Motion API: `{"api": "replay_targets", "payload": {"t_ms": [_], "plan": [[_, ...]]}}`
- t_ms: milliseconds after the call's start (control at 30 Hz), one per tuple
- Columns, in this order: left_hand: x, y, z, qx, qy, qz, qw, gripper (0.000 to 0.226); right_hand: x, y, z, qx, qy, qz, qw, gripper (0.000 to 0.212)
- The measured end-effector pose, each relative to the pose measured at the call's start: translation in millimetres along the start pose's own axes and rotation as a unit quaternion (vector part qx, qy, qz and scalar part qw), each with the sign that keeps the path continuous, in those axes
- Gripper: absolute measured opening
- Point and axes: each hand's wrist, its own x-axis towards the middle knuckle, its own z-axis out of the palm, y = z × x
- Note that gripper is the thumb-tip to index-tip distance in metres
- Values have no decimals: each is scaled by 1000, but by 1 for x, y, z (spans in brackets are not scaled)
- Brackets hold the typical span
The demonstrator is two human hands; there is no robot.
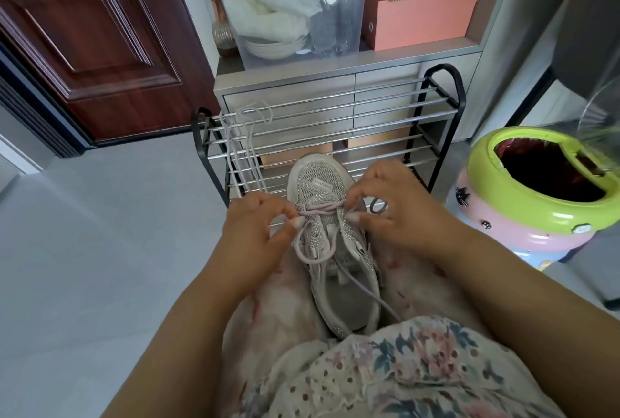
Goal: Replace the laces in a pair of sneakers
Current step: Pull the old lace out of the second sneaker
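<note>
Head view looks down on a grey sneaker [330,243] that lies on the person's lap, its toe pointing away from the body and touching the low bars of a shoe rack [335,136]. Both hands work on a pale pink lace [320,209] at the upper eyelets. On the left side of the shoe, the left hand [258,233] has its grip clamped on the lace, thumb and forefinger pinching one strand close to the eyelet. On the right side, the right hand [396,213] has its grip clamped on the other strand, which it pinches just beside the opposite eyelet row. Between the two grips the lace crosses the tongue in a short horizontal line. Below the grips, toward the body, the lace makes loose loops over the tongue, and one free end runs over the heel opening to the flowered dress [385,367]. Beyond the left grip, farther from the body, a second lace [245,146] of a whiter colour hangs over the rack bars. Well to the right of the right grip stands a pink bin with a green rim [536,196].
</note>
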Motion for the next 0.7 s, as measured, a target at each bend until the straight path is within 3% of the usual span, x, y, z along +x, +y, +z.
{"api": "replay_targets", "payload": {"t_ms": [100,233,567,700], "plan": [[1,-3,5,-3,4,-3,1000,4,1,2,6,-37,-28,-9,999,25],[2,-9,9,-14,9,-15,1000,10,2,3,6,-35,-60,19,997,15],[2,-10,12,-71,-34,-18,997,12,0,7,10,1,-23,28,999,20],[4,-11,10,-63,-16,4,998,18,1,8,9,-7,-15,44,999,16]]}}
